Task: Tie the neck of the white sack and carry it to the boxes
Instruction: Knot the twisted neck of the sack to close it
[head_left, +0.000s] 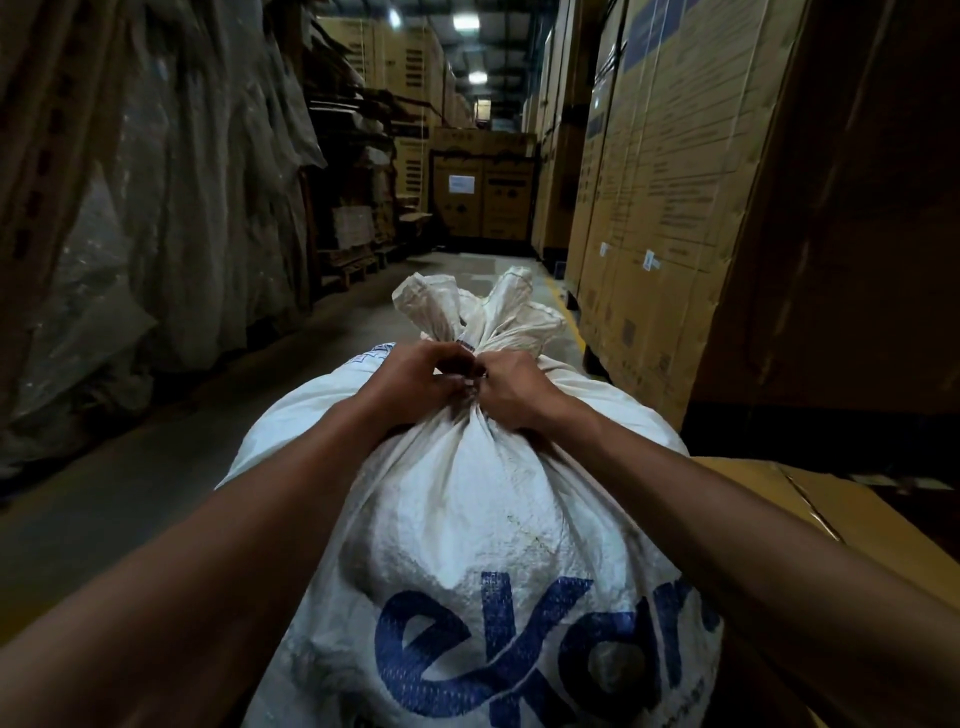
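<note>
A bulging white woven sack (467, 525) with blue lettering fills the lower middle of the head view, in front of me. Its gathered neck (470, 317) flares out in two loose flaps beyond my fists. My left hand (415, 382) grips the bunched neck from the left. My right hand (511, 387) grips it from the right, knuckles almost touching the left hand. Something small and shiny shows between my fingertips; I cannot tell what it is.
Tall stacked cardboard boxes (675, 197) line the right of the aisle. A flat carton (810, 514) lies low at my right, beside the sack. Plastic-wrapped goods (156, 208) stand on the left. More boxes (483, 187) close the far end. Bare concrete floor (130, 467) runs between.
</note>
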